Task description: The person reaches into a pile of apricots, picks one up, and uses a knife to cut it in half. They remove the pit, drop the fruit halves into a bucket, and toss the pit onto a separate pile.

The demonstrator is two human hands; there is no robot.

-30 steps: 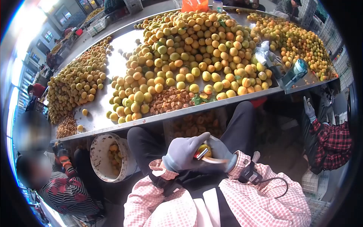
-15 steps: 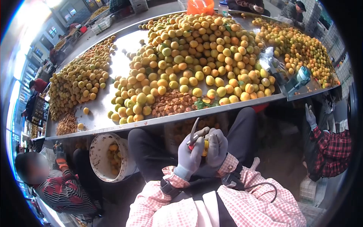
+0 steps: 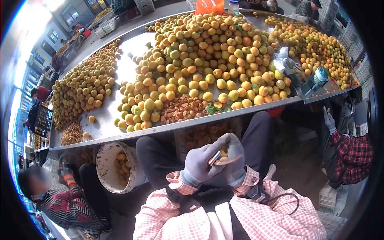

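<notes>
My left hand point(image 3: 201, 163), in a grey glove, is wrapped round a small knife point(image 3: 215, 158) whose metal part shows between the fingers. Against it, above my lap, my right hand point(image 3: 234, 156) is closed on a yellow-orange fruit point(image 3: 225, 153), which is mostly hidden by the fingers. The blade looks blurred beside the fruit. Beyond my hands, brown pits point(image 3: 183, 109) lie by a large heap of yellow-orange fruit point(image 3: 208, 52) on the metal table point(image 3: 164, 127).
A white bucket point(image 3: 105, 168) with fruit stands left of my legs, and a crate point(image 3: 180, 141) is under the table edge. Co-workers sit at left point(image 3: 66, 200) and right point(image 3: 352, 156). A green-lidded bottle point(image 3: 319, 78) lies at the table's right.
The knife has turned from pointing up and away to lying across the fruit. My hands have rolled and drawn tighter together, covering more of the fruit.
</notes>
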